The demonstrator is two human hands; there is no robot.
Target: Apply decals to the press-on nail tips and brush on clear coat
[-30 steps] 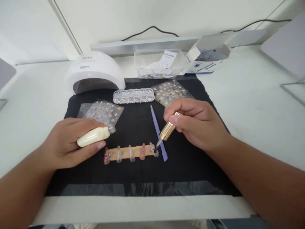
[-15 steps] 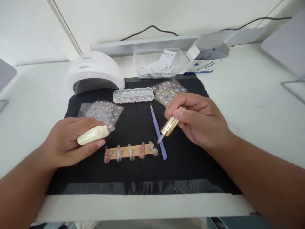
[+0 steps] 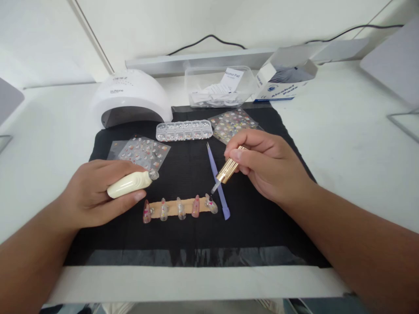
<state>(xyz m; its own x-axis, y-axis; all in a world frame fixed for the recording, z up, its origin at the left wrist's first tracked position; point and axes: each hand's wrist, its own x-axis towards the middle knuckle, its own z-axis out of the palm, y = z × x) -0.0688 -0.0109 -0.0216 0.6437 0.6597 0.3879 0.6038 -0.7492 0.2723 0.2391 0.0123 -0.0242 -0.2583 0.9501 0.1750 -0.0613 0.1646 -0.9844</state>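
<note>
White table [image 3: 343, 144] against a white wall, black mat [image 3: 183, 235] across the middle, nail lamp [image 3: 130, 97] at its back left. Behind the mat: open pad box [image 3: 284, 80], clear tub [image 3: 218, 87] of pad sachets; on it, bead tray [image 3: 183, 130], sticker sheets [image 3: 141, 152], nail strip [image 3: 178, 208]. Left hand [image 3: 94, 194] wraps the cream bottle [image 3: 129, 185] left of the strip; right hand [image 3: 268, 168] pinches the gold brush [image 3: 226, 171], tip over the strip's rightmost nail.

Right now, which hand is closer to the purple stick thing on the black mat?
Right. The right hand hovers just beside the purple stick, its gold-capped brush crossing over it. The left hand sits farther off, holding a cream bottle.
</note>
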